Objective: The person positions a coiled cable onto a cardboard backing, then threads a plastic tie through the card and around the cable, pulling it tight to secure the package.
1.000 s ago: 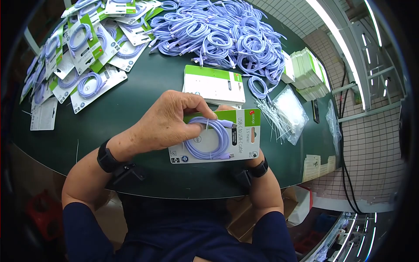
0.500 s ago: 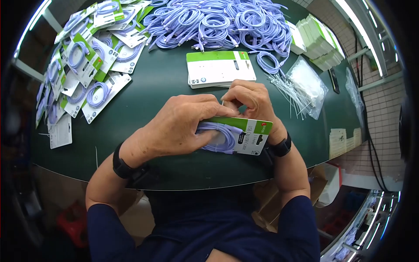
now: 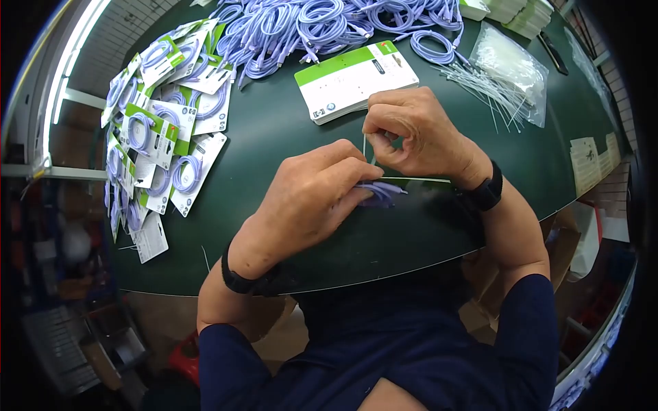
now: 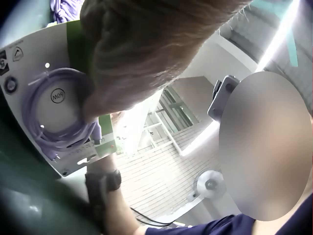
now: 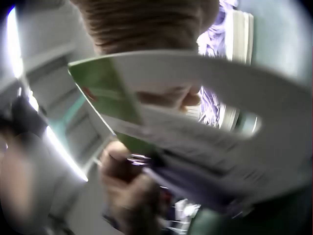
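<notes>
My left hand [image 3: 346, 183] grips a white and green card [image 3: 418, 180], seen edge-on in the head view, and presses a coiled purple cable [image 3: 380, 193] against it. In the left wrist view the card [image 4: 29, 73] shows its face, with the purple cable [image 4: 46, 134] looped on it under my fingers [image 4: 132, 54]. Just behind the card's top edge, my right hand [image 3: 375, 140] pinches a thin white tie [image 3: 364, 145] that stands upright. The right wrist view shows the card [image 5: 205, 112] from below, blurred.
A stack of blank cards [image 3: 356, 77] lies beyond my hands. Behind it is a heap of several purple cables [image 3: 322, 20]. Finished cards with cables [image 3: 161, 133] are spread at the left. A clear bag of white ties [image 3: 510, 61] sits at the right, and the table edge [image 3: 384, 270] is near my body.
The card has tipped from facing me to edge-on. My right hand came from behind the card up to its top edge and now pinches a tie. The view has shifted left.
</notes>
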Action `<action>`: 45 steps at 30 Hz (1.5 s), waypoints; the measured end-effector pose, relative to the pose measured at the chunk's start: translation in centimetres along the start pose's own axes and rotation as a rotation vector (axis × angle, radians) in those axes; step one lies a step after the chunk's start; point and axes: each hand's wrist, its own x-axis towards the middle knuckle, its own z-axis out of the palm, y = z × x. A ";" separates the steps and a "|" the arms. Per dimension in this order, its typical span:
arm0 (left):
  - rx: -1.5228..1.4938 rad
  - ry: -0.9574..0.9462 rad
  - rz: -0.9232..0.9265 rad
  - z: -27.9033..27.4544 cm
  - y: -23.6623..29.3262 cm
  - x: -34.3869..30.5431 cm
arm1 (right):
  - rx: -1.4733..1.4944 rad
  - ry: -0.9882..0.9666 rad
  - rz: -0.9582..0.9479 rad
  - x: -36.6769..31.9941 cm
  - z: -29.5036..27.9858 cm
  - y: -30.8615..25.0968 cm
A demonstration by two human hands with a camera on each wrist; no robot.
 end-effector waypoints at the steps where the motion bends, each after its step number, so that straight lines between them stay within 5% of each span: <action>1: 0.061 0.013 0.024 0.2 0.0 0.0 | 0.001 -0.014 0.004 0.0 -0.1 0.2; 7: 0.202 0.123 0.048 -0.1 -0.1 0.1 | 0.116 -0.136 0.178 -0.6 -0.5 1.4; 10: -0.085 0.377 -0.187 -1.1 0.2 0.5 | 0.615 0.172 0.633 -0.1 -1.0 1.7; 11: -0.077 0.408 -0.181 -1.4 -0.1 0.5 | 0.606 0.151 0.610 0.2 -1.6 1.6; 14: -0.409 0.618 -0.350 -1.6 -1.5 0.3 | 0.711 0.553 0.697 0.5 -3.3 1.1; 15: -0.413 0.644 -0.342 -1.7 -1.8 0.2 | 0.702 0.530 0.684 0.8 -3.3 0.8; 18: -0.121 0.643 -0.239 -1.2 -2.5 0.1 | -0.056 0.406 0.062 0.7 -2.9 -0.4; 19: -0.136 0.659 -0.242 -1.2 -2.5 0.0 | -0.064 0.385 0.060 1.1 -2.9 -1.2; 21: 0.071 0.549 -0.171 -1.4 -2.5 -0.1 | -0.405 0.143 -0.218 2.1 -2.8 -2.8; 30: 0.451 0.420 -0.129 -0.2 -2.7 -0.8 | -0.348 -0.048 -0.167 0.8 -1.0 -0.5; 37: 0.391 0.431 0.042 0.3 -3.8 -0.2 | -0.310 -0.084 -0.165 0.3 -1.3 0.3; 45: 0.418 0.432 0.084 0.8 -4.0 0.1 | -0.153 0.056 -0.133 -0.3 -0.9 1.4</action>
